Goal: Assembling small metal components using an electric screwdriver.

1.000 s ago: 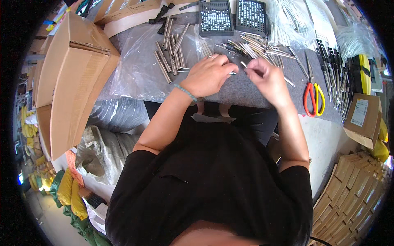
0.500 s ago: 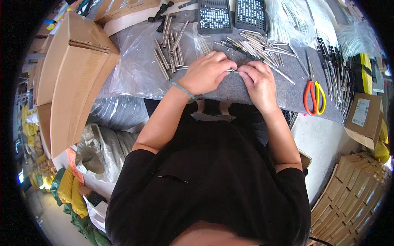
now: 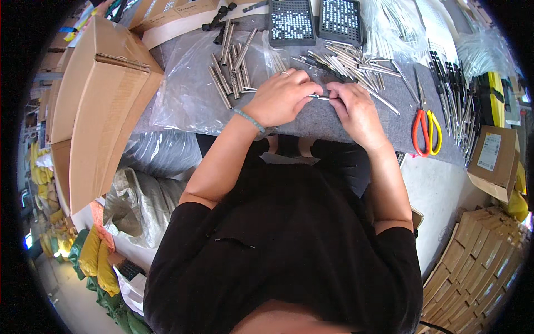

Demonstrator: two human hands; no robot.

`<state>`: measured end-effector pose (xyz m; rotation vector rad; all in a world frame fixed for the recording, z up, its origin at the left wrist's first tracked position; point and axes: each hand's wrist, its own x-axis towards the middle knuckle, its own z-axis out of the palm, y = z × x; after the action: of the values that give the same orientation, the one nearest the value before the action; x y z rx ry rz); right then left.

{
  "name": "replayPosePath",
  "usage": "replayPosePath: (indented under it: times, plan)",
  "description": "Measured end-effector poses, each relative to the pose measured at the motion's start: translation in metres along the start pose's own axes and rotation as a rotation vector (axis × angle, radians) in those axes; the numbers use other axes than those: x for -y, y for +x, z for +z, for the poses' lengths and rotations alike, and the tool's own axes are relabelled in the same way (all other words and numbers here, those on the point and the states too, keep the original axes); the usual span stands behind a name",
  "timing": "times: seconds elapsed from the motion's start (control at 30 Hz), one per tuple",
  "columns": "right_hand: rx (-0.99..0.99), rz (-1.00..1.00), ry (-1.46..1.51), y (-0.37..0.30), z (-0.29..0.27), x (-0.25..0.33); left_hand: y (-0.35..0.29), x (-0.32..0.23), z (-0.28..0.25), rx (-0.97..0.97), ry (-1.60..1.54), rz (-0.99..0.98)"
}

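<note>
While both hands point(image 3: 282, 99) point(image 3: 359, 111) pinch a metal rod point(image 3: 321, 97), white label point(image 3: 489, 151), illegible, on brown carton point(image 3: 504, 162)

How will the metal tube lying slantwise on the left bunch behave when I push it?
The metal tube looks straight and rigid, so it should stay stiff. Its shiny, rounded surface suggests it may slip or roll. It seems to rest across other tubes, so moving it could disturb them.
</note>
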<state>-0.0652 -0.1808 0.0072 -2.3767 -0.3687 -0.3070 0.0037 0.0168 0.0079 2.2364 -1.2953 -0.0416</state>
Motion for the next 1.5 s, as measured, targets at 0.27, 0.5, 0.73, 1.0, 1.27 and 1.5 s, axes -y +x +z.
replayPosePath:
  times: [0.27, 0.5, 0.73, 1.0, 1.27, 1.5]
  plan:
    - [0.003, -0.051, -0.057, 0.001, 0.005, -0.002, 0.005, 0.001, -0.001, 0.017, -0.031, 0.012]
    - [-0.089, 0.038, 0.141, 0.002, 0.008, 0.002, 0.006, 0.000, -0.001, -0.018, -0.038, 0.005]
    - [-0.086, -0.049, -0.027, 0.004, 0.012, -0.004, 0.005, 0.002, 0.001, -0.067, -0.081, 0.000]
    - [-0.100, -0.052, -0.022, 0.004, 0.016, -0.008, 0.005, 0.001, 0.002, -0.087, -0.063, 0.006]
    - [-0.127, -0.004, -0.051, -0.007, -0.001, -0.003, 0.005, -0.001, 0.000, -0.030, -0.027, -0.009]
    - [-0.085, -0.030, -0.077, -0.005, 0.005, -0.006, 0.004, 0.000, 0.000, 0.016, -0.020, -0.001]
